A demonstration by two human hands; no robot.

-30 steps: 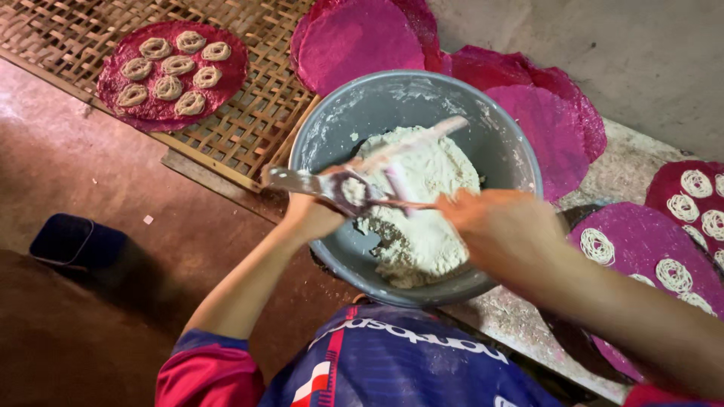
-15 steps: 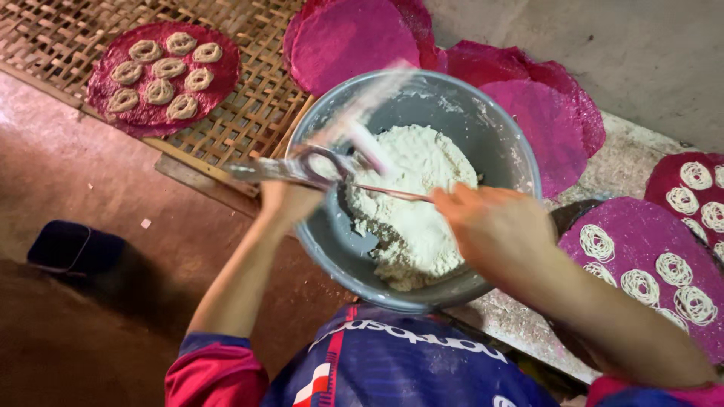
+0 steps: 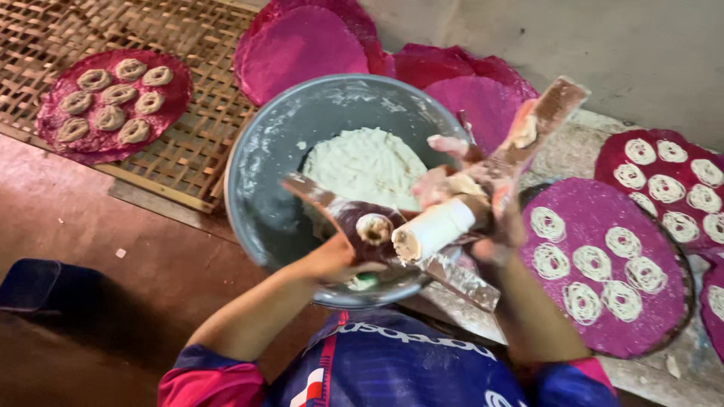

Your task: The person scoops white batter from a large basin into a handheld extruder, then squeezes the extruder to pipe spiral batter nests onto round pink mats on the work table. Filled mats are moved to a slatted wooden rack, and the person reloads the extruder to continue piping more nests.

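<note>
A large grey metal bowl (image 3: 286, 151) holds a mound of white dough (image 3: 362, 162). My left hand (image 3: 332, 256) grips the dark handle end of a dough press (image 3: 369, 226) over the bowl's near rim. My right hand (image 3: 483, 211), smeared with dough, holds the press's other part: a pale cylinder (image 3: 437, 226) and a long wooden handle (image 3: 543, 113) pointing up to the right. The two press halves are pulled apart, with dough showing at both ends.
A round pink mat (image 3: 596, 316) with several dough spirals lies right of the bowl, with another (image 3: 671, 181) behind it. Bare pink mats (image 3: 302, 45) are stacked beyond the bowl. On a woven bamboo rack (image 3: 188, 151) sits a mat (image 3: 113, 98) of spirals. A dark blue object (image 3: 45, 286) lies left.
The camera has shifted left. My hands moved from above the dough to the bowl's near rim, and the press, held together before, has come apart in them with its wooden handle raised.
</note>
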